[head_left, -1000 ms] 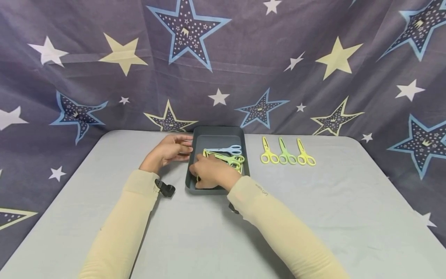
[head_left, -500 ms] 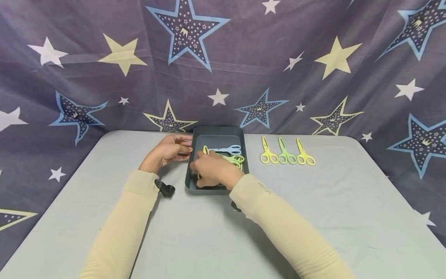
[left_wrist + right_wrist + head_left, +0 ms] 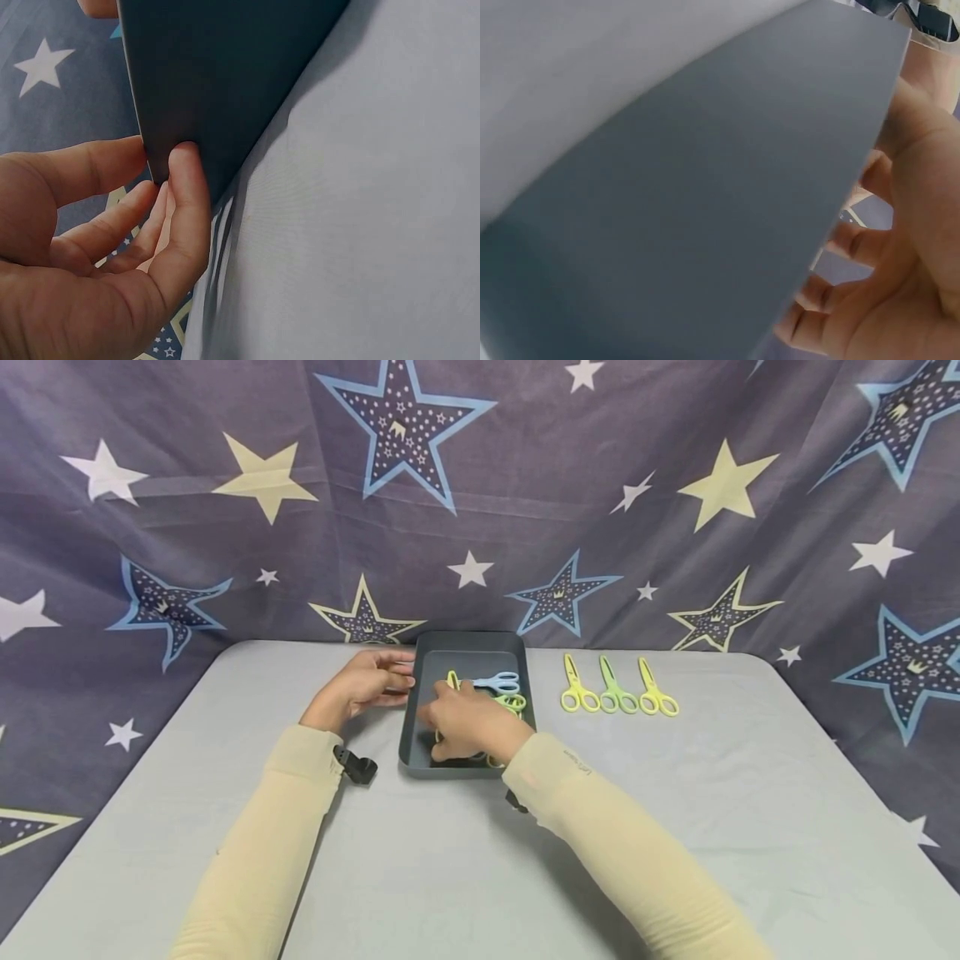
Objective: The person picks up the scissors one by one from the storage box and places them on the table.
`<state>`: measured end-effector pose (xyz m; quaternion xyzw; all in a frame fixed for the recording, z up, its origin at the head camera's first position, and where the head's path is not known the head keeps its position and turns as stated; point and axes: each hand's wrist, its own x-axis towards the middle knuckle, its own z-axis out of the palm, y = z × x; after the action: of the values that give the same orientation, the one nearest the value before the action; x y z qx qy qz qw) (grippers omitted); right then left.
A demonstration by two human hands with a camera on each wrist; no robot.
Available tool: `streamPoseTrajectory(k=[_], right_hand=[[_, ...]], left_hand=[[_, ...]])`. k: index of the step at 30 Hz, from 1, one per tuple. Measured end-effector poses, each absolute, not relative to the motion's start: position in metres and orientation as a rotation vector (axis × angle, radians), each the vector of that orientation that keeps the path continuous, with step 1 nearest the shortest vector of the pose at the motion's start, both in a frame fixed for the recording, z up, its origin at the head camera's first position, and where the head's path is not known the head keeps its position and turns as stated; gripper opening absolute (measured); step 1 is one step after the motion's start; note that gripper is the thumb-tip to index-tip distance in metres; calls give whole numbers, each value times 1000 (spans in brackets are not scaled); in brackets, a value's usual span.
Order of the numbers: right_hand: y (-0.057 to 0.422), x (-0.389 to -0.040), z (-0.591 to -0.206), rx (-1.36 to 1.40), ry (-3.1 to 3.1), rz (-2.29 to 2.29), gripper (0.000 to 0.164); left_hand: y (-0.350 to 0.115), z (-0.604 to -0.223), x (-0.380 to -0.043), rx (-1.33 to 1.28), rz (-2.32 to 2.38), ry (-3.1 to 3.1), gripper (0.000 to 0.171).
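Over the last second the right hand [image 3: 471, 720] has slid a little to the right inside the grey tray [image 3: 480, 662], taking a pair of yellow scissors [image 3: 452, 678] with it; the left hand [image 3: 363, 683] and the tray have stayed put.

Nearest are two cream sleeves [image 3: 258, 843], reaching in over the pale cloth-covered table [image 3: 420, 877]. A black device [image 3: 355, 766] sits at the left wrist, and another shows partly below the right cuff.

The right hand reaches over the near part of the tray. Its fingers are bent down and grasp the yellow scissors, whose tip sticks out on the far side of the hand and a bit of whose handle shows near the thumb. A pale yellow ring peeks out below the palm. The left hand is at the tray's left side, its fingers loose and touching the outer wall without clenching.

By the tray's right wall, partly covered by the right hand, lie green scissors [image 3: 516, 698], with blue scissors [image 3: 489, 683] just beyond them.

To the right of the tray, on the far part of the table, three pairs lie in a row, blades pointing away: yellow, green and yellow.

Farthest back hangs a purple-grey curtain [image 3: 525, 460] printed with stars.
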<state>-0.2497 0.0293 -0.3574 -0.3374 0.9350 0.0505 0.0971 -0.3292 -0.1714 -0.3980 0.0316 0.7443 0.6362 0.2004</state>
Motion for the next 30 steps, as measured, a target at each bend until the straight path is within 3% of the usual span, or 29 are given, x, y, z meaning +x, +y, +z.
streamPoseTrajectory(k=[12, 30], right_hand=[[56, -249, -346, -999, 2862, 97, 45], [125, -257, -337, -931, 3054, 134, 38]], left_hand=[[-171, -398, -330, 86, 1798, 2060, 64], [-170, -398, -328, 76, 1807, 2051, 64]])
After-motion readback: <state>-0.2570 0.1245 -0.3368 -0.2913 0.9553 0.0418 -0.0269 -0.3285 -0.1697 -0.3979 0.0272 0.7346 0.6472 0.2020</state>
